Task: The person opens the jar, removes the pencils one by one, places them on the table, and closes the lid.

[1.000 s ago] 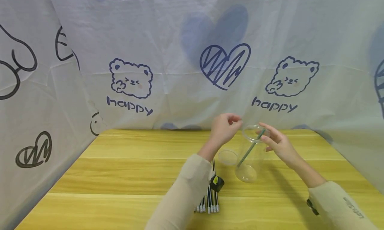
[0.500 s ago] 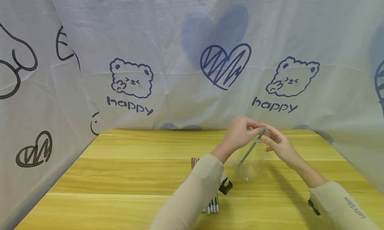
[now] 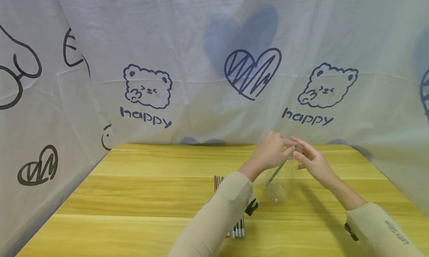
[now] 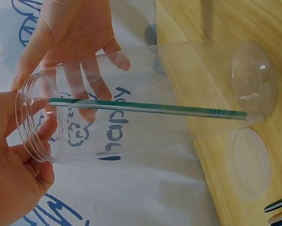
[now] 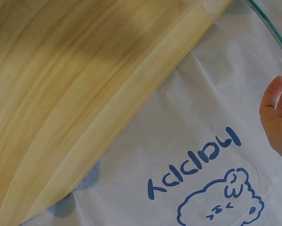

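Note:
A clear plastic jar (image 4: 174,56) with a round open mouth stands on the table. Inside it one green pencil (image 4: 145,107) leans diagonally, its upper end close to the mouth. My right hand (image 3: 311,156) holds the jar near the top, thumb by the rim and fingers round the far side; part of this hand (image 5: 277,122) edges into the right wrist view. At the mouth is my left hand (image 4: 16,160), with fingertips bent inside the rim beside the pencil's upper end. Whether they pinch the pencil I cannot tell. In the head view this left hand (image 3: 269,151) hides the mouth.
A clear round lid (image 4: 249,162) lies flat on the wooden table (image 3: 134,190), left of the jar. Several striped pencils (image 3: 238,229) lie nearer, partly under my left sleeve (image 3: 214,212). A printed cloth (image 3: 187,56) hangs behind the table.
My left hand has moved right, from beside the jar to over its mouth, its fingers now at the pencil's upper end. My right hand and the jar have stayed in place.

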Tool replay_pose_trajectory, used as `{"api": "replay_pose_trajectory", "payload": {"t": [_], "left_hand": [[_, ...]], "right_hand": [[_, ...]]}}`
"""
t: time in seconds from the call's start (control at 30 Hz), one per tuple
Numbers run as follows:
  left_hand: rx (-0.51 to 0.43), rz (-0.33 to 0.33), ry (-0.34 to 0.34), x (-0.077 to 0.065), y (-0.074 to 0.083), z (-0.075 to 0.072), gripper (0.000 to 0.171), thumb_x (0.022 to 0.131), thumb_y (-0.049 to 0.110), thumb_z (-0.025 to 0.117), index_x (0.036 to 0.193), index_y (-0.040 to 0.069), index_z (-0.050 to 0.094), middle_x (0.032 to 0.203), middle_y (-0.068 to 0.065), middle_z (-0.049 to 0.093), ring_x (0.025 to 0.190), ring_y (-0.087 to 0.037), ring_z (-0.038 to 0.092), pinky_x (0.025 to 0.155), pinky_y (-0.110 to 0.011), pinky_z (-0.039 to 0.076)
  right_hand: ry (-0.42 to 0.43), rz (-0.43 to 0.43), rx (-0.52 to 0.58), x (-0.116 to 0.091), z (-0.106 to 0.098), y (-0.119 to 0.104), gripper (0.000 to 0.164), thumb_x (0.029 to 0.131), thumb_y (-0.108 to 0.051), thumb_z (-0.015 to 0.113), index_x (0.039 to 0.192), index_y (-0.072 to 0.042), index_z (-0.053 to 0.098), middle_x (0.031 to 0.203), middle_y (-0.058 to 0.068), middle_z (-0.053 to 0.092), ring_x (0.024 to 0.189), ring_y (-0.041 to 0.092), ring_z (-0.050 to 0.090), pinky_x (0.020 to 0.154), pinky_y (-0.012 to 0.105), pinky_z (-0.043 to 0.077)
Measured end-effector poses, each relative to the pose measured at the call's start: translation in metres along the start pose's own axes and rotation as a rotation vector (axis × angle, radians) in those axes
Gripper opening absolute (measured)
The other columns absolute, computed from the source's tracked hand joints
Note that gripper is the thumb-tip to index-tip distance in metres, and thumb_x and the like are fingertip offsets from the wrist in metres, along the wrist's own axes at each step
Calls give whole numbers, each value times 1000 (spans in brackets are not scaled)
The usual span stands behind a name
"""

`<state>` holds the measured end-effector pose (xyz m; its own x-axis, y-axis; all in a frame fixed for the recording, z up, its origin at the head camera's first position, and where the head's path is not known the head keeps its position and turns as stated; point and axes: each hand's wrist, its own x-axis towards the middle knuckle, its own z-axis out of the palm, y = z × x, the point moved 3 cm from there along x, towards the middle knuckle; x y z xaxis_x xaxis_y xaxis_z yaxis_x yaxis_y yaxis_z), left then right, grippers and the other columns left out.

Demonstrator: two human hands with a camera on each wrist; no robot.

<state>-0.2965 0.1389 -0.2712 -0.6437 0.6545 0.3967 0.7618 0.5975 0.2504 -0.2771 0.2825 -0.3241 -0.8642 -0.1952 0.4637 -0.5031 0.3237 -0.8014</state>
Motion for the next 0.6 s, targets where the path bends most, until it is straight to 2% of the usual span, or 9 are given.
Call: {"api": "replay_pose_trajectory", "payload": {"t": [0.13, 0.4, 0.5, 0.6], "left_hand": [[82, 57, -24, 2, 1, 1, 27, 94, 27, 45, 116, 23, 61, 107, 11, 62, 84, -3, 44, 75, -14, 29], [142, 43, -78, 3, 1, 3, 31, 96, 29, 39, 122, 25, 56, 110, 8, 57, 86, -6, 40, 71, -16, 30], [192, 51, -62, 2, 1, 1, 31, 95, 31, 39, 120, 26, 58, 108, 8, 56, 88, -6, 39, 73, -17, 31], [249, 54, -6, 1, 1, -3, 27, 93, 34, 45, 112, 26, 63, 101, 8, 56, 87, -7, 41, 73, -18, 33]], "right_hand": [[2, 3, -4, 0, 0, 0, 47, 95, -11, 43, 138, -3, 29, 109, -20, 52, 89, 3, 53, 63, 27, 50], [-3, 0, 0, -1, -1, -1, 46, 95, -11, 44, 138, -5, 30, 108, -19, 53, 89, 3, 53, 63, 28, 50], [-14, 7, -2, 0, -1, -1, 46, 95, -11, 44, 138, -7, 30, 108, -19, 52, 90, 4, 53, 63, 28, 50], [-25, 11, -6, 1, -2, -1, 46, 95, -12, 44, 138, -6, 30, 111, -20, 51, 91, 3, 53, 64, 28, 50]]}}
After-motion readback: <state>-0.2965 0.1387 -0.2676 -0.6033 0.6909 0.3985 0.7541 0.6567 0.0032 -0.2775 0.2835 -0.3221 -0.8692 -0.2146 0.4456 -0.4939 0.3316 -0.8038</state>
